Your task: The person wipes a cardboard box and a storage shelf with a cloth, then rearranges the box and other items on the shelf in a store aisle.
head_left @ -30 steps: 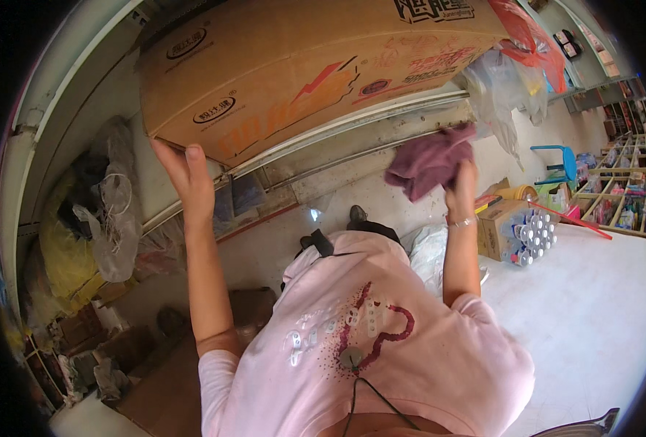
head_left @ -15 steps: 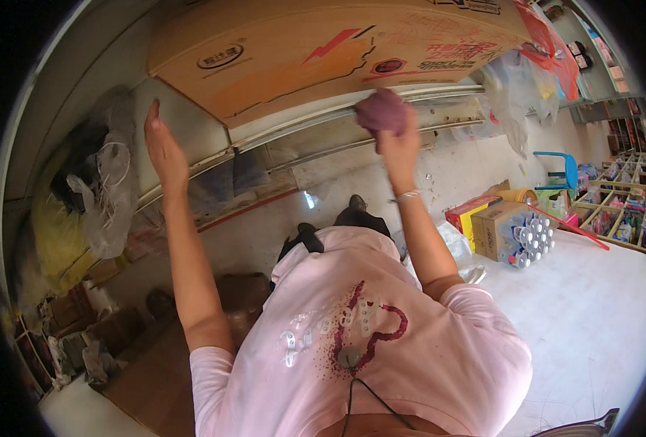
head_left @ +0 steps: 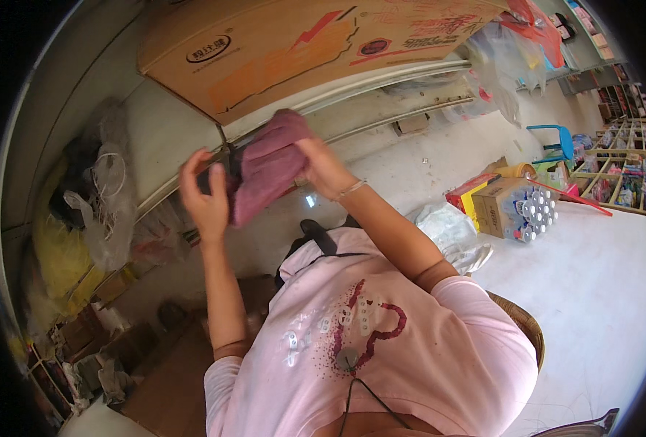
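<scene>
A purple cloth (head_left: 270, 166) hangs, partly unfolded, from my right hand (head_left: 326, 170), whose fingers grip its right side. Close to the cloth's left edge is my left hand (head_left: 205, 200), open, with thumb and fingers apart. Whether the left fingertips touch the cloth I cannot tell. Just beyond both hands stands a large brown cardboard box (head_left: 294, 54) on a pale shelf, its front edge above the cloth. The cloth covers part of the shelf edge.
Plastic bags (head_left: 108, 200) hang at the left of the shelf. Farther right are a shrink-wrapped bottle pack (head_left: 530, 215), a small carton (head_left: 492, 207), a blue stool (head_left: 556, 142) and a divided goods rack (head_left: 618, 164). A woven seat edge (head_left: 523, 328) shows beside me.
My right hand has brought the cloth left and nearer to me, and the bunched cloth has opened out. My left hand has moved right and down toward it, its fingers spreading.
</scene>
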Demonstrator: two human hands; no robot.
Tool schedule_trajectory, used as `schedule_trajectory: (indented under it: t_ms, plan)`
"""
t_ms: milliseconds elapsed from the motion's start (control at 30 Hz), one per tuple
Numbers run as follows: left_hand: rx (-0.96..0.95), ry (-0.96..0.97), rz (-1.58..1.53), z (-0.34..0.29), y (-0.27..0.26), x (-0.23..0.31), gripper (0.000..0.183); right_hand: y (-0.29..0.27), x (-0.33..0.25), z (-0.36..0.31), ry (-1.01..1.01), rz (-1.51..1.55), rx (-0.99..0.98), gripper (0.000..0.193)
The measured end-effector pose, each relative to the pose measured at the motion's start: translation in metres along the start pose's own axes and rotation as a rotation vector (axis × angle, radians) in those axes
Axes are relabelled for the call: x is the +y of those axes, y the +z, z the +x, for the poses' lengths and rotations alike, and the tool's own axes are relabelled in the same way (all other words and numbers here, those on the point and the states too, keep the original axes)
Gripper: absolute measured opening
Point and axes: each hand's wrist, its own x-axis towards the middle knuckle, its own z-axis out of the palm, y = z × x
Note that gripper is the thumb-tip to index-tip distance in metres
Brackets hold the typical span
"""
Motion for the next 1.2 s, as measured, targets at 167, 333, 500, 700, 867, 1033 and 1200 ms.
schedule_trajectory:
  t_ms: [167, 333, 500, 700, 867, 1033, 1200]
  plan:
    - [-0.377, -0.251, -0.538, -0.026, 0.066, 0.035, 0.069, -0.021, -0.040, -0.037, -0.066, 0.058, -0.054, 0.047]
    - [-0.587, -0.291, -0.353, -0.022, 0.097, 0.043, 0.051, -0.065, -0.063, -0.049, -0.055, -0.097, -0.101, 0.048]
    - [-0.530, -0.274, -0.501, -0.015, 0.102, 0.047, 0.033, -0.110, -0.088, -0.062, -0.192, -0.519, -0.163, 0.053]
    - [-0.282, -0.397, -1.043, 0.019, 0.093, 0.085, 0.014, -0.164, -0.116, -0.073, -0.196, -1.396, -0.136, 0.051]
    - [-0.427, -0.195, -1.127, 0.026, 0.100, 0.101, 0.012, -0.188, -0.128, -0.065, -0.543, -1.451, 0.148, 0.030]
    - [-0.491, -0.285, -0.700, 0.026, 0.107, 0.086, 0.022, -0.164, -0.152, -0.065, -0.634, -1.122, 0.180, 0.028]
    - [-0.757, -0.035, 0.218, 0.012, 0.144, 0.104, 0.079, -0.093, -0.167, -0.068, -0.675, -0.954, 0.006, 0.028]
